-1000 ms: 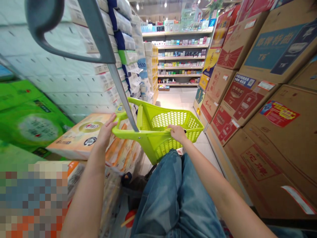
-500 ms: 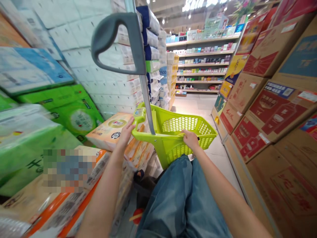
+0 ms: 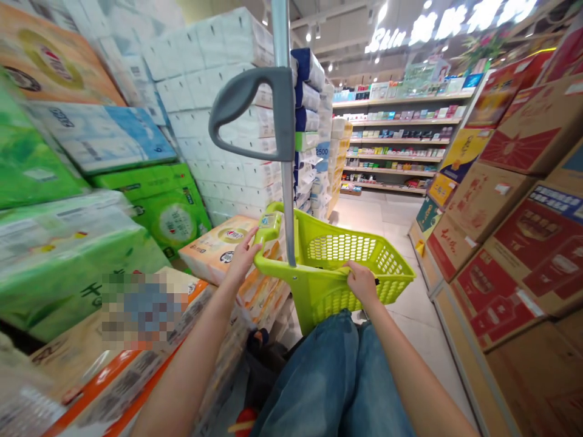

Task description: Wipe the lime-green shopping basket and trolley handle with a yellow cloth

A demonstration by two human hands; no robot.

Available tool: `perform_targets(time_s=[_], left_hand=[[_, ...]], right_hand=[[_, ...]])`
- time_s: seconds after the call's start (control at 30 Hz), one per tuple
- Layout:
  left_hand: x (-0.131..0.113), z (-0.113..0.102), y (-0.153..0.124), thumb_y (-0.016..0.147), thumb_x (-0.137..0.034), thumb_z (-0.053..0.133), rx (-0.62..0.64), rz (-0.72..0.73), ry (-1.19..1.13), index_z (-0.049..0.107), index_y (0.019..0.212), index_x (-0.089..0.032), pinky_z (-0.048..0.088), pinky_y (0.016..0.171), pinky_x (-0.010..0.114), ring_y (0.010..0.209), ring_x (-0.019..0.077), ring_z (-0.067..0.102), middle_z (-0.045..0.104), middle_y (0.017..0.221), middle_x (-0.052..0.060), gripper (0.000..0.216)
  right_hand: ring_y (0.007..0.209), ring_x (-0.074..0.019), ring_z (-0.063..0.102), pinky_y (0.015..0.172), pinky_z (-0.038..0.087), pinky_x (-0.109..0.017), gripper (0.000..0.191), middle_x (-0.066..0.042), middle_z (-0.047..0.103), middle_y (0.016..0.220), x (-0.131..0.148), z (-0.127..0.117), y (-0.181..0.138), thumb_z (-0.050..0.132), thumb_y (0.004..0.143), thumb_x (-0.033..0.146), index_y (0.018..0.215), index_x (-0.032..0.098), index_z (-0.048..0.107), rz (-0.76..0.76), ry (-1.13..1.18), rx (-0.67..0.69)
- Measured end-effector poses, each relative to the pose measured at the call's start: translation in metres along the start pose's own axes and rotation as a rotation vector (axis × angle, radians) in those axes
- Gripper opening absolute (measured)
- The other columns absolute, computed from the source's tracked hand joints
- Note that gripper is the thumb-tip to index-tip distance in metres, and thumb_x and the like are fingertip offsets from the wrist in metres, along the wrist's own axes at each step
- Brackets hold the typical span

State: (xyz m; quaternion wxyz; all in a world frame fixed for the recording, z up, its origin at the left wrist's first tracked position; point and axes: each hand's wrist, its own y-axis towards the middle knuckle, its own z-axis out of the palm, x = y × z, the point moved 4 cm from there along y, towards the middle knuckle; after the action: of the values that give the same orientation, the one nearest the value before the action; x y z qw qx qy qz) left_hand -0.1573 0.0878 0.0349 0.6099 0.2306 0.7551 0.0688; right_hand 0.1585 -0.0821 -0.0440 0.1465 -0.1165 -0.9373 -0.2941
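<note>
A lime-green plastic shopping basket (image 3: 314, 303) with perforated sides stands in front of my knees. My left hand (image 3: 245, 258) holds its near left corner, with the fingers against the outer side of the rim. Farther right, my right hand (image 3: 362, 283) is closed over the near rim, knuckles up. From the basket's left end rises a metal pole (image 3: 288, 206), carrying a grey looped handle (image 3: 255, 115) that neither hand touches. What I can see of the basket's inside is green mesh; its bottom is mostly hidden.
Packs of tissue in green (image 3: 175, 224), orange (image 3: 223, 243) and white (image 3: 218, 139) wrapping are stacked close on the left. Cardboard cartons (image 3: 487, 267) line the right side. Pale floor (image 3: 382, 212) leads to shelves of small goods (image 3: 401, 133) at the back.
The view has turned, so the basket, pole and both hands appear farther right and lower. Both hands keep their places on the basket.
</note>
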Motion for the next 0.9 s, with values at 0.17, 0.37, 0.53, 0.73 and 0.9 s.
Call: perform_targets(time_s=[0.17,0.37,0.53,0.73,0.9], left_hand=[[-0.021,-0.014,-0.015,0.082,-0.028,0.061,-0.244,0.383,0.288,0.035,0.150,-0.025,0.032,0.118,0.047,0.142,0.0271,0.041,0.043,0.153,0.011,0.073],[-0.069,0.022,-0.075,0.087,-0.032,0.063,0.272,1.350,0.771,0.040,0.147,-0.038,0.029,0.119,0.031,0.136,0.0168,0.049,0.054,0.146,0.000,0.065],[-0.082,0.042,-0.083,0.093,-0.010,0.046,0.670,1.491,0.961,0.036,0.148,-0.042,0.025,0.120,0.020,0.144,0.0035,0.033,0.038,0.156,-0.011,0.064],[-0.061,0.054,-0.069,0.090,-0.001,0.038,0.521,1.379,1.217,0.023,0.154,-0.033,0.021,0.123,0.023,0.149,0.0038,0.015,0.022,0.162,-0.009,0.074],[-0.050,0.068,-0.067,0.089,-0.001,0.035,0.442,1.309,1.318,0.019,0.156,-0.028,0.020,0.124,0.022,0.149,0.0049,0.014,0.021,0.162,-0.006,0.074]], right_hand=[[0.082,-0.0233,0.066,0.076,0.043,-0.030,0.035,-0.007,0.074,0.087,-0.004,0.003,-0.001,0.041,0.076,0.007,0.094,0.021,0.069,-0.039,0.025,-0.024],[0.086,-0.0238,0.065,0.080,0.043,-0.031,0.035,-0.007,0.074,0.092,-0.006,0.006,0.000,0.041,0.075,0.006,0.093,0.021,0.068,-0.047,0.060,-0.028],[0.086,-0.0243,0.065,0.080,0.044,-0.032,0.035,-0.008,0.074,0.090,-0.006,0.004,-0.001,0.041,0.076,0.006,0.094,0.020,0.067,-0.047,0.071,-0.016],[0.090,-0.0243,0.066,0.082,0.045,-0.032,0.036,-0.008,0.074,0.094,-0.005,0.002,-0.001,0.041,0.076,0.006,0.096,0.020,0.067,-0.047,0.074,0.005],[0.092,-0.0253,0.066,0.084,0.045,-0.034,0.037,-0.009,0.074,0.095,-0.006,0.003,0.000,0.041,0.077,0.007,0.098,0.020,0.068,-0.023,0.086,0.023]])
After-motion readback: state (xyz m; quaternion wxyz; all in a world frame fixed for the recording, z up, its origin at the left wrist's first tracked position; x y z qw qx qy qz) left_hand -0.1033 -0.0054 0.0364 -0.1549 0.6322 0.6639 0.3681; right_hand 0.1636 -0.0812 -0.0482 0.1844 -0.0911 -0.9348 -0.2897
